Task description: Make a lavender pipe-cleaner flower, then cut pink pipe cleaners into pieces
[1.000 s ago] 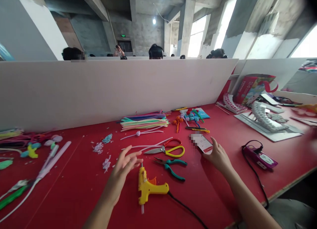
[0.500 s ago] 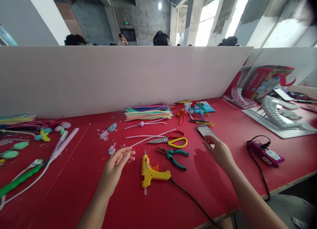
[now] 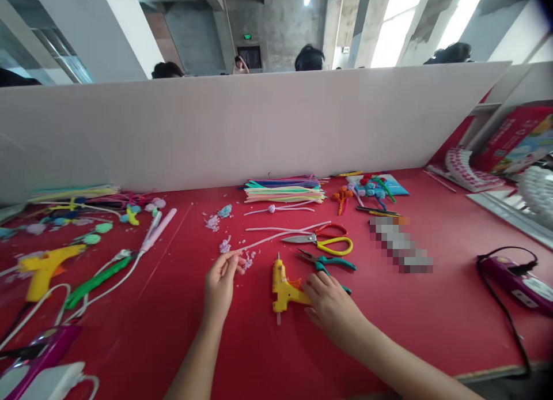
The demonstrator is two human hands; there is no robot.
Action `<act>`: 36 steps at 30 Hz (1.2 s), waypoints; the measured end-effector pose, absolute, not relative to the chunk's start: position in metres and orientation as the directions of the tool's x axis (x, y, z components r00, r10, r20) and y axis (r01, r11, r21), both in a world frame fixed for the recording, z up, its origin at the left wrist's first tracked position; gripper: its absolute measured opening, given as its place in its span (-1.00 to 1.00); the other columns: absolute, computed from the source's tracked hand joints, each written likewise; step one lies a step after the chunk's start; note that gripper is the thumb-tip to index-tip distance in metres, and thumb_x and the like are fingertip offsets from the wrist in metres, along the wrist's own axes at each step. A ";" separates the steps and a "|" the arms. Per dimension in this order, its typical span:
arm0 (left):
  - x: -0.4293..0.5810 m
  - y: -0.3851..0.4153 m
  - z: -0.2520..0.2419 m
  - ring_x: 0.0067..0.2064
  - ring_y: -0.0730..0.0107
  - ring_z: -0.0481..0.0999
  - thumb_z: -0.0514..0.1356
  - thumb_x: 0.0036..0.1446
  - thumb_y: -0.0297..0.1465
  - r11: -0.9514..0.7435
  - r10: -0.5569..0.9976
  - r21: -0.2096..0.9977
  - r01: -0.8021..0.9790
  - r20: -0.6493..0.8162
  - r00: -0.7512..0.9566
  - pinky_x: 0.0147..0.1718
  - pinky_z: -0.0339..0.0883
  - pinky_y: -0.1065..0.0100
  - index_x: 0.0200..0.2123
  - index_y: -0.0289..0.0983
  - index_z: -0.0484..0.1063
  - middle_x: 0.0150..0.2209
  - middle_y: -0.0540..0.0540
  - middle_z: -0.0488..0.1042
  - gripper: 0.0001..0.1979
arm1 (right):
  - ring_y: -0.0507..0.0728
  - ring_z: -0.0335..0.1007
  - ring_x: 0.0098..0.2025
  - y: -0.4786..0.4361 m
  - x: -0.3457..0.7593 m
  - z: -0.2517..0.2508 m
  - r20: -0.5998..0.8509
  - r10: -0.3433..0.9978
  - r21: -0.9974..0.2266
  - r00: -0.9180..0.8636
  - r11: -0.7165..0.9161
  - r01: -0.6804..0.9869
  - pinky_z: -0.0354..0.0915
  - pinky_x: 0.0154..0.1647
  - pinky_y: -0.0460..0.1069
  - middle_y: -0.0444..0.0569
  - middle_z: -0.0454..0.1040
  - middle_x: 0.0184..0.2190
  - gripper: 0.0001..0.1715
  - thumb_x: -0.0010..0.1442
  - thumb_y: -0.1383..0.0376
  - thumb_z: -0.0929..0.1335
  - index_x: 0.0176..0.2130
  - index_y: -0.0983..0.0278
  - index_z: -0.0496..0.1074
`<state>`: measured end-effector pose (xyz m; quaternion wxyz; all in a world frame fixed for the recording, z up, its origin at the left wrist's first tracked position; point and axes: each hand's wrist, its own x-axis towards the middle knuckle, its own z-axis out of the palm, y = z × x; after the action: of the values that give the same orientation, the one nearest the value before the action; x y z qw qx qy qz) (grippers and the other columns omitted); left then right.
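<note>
A yellow glue gun point(image 3: 280, 285) lies on the red table point(image 3: 410, 325), nozzle pointing away from me. My right hand point(image 3: 332, 302) rests over its handle with the fingers bent round it, also covering the near ends of the green-handled pliers point(image 3: 330, 263). My left hand point(image 3: 220, 282) is just left of the gun. Its fingertips are pinched at the near end of a long white pipe cleaner point(image 3: 280, 234), among bits of pale fluff. Scissors point(image 3: 322, 242) with red and yellow handles lie just beyond the pliers.
A white divider board point(image 3: 242, 129) walls off the back; other people's heads show above it. In front of it lie a pipe cleaner bundle point(image 3: 285, 191) and small pipe-cleaner flowers point(image 3: 371, 187). A second glue gun point(image 3: 43, 267) lies left, a purple device with black cable point(image 3: 516, 276) right.
The view has swung left and down. My right hand came off the phone and back left onto the glue gun's handle. My left hand's fingers went from spread to pinched at the white pipe cleaner's end.
</note>
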<state>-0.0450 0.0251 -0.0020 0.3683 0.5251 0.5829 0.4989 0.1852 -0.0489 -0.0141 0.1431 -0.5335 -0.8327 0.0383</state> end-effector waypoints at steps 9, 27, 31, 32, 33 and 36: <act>-0.047 0.029 -0.005 -0.39 0.41 0.39 0.13 0.03 -0.21 -0.017 0.987 0.971 0.240 0.055 -0.149 -0.36 0.27 0.42 -0.21 -0.16 0.37 -0.37 0.02 0.45 -0.75 | 0.18 0.22 -0.22 -0.050 0.214 0.010 0.252 0.919 -0.324 -0.302 0.374 0.869 0.27 -0.23 0.05 0.01 0.39 -0.29 -0.79 0.14 0.39 0.24 -0.20 0.23 0.37; -0.037 0.035 -0.021 -0.35 0.36 0.39 0.16 -0.01 -0.17 0.068 0.996 0.964 0.259 -0.051 -0.072 -0.32 0.32 0.39 -0.17 -0.16 0.36 -0.32 -0.01 0.44 -0.68 | 0.12 0.36 -0.14 -0.037 0.448 -0.046 0.295 0.736 -0.729 0.609 -0.239 0.642 0.31 -0.16 0.09 0.03 0.38 -0.15 -0.67 0.25 0.20 0.19 -0.06 0.33 0.27; -0.045 0.037 -0.027 -0.35 0.38 0.40 0.16 -0.02 -0.14 0.072 0.995 0.955 0.288 -0.047 -0.091 -0.32 0.32 0.40 -0.16 -0.17 0.36 -0.29 -0.02 0.45 -0.64 | 0.12 0.33 -0.13 -0.018 0.447 -0.063 0.347 0.715 -0.682 0.607 -0.252 0.686 0.32 -0.17 0.11 0.03 0.33 -0.05 -0.64 0.20 0.23 0.27 -0.02 0.31 0.28; -0.047 0.037 -0.028 -0.35 0.38 0.40 0.16 -0.02 -0.14 0.073 0.995 0.955 0.286 -0.048 -0.093 -0.32 0.32 0.41 -0.15 -0.16 0.36 -0.28 -0.02 0.44 -0.64 | 0.12 0.34 -0.13 -0.020 0.449 -0.065 0.365 0.720 -0.664 0.591 -0.243 0.707 0.32 -0.17 0.11 0.02 0.33 -0.06 -0.64 0.20 0.23 0.27 -0.02 0.31 0.28; -0.048 0.037 -0.029 -0.35 0.39 0.40 0.16 -0.02 -0.14 0.072 0.994 0.956 0.284 -0.047 -0.094 -0.32 0.32 0.41 -0.15 -0.16 0.35 -0.28 -0.02 0.44 -0.63 | 0.12 0.34 -0.14 -0.024 0.451 -0.066 0.385 0.725 -0.642 0.571 -0.233 0.730 0.32 -0.17 0.11 0.02 0.33 -0.06 -0.64 0.20 0.23 0.27 -0.02 0.31 0.28; -0.049 0.037 -0.030 -0.35 0.40 0.40 0.16 -0.02 -0.14 0.070 0.995 0.955 0.289 -0.047 -0.086 -0.32 0.32 0.42 -0.14 -0.16 0.35 -0.29 -0.02 0.45 -0.63 | 0.15 0.31 -0.12 -0.047 0.466 -0.060 0.449 0.744 -0.544 0.495 -0.212 0.812 0.28 -0.12 0.13 0.06 0.34 -0.11 -0.68 0.23 0.21 0.21 -0.06 0.31 0.28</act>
<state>-0.0486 0.0374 -0.0300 0.4157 0.5333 0.6020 0.4247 0.4661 -0.0471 -0.0598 0.3787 -0.7773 -0.5004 -0.0451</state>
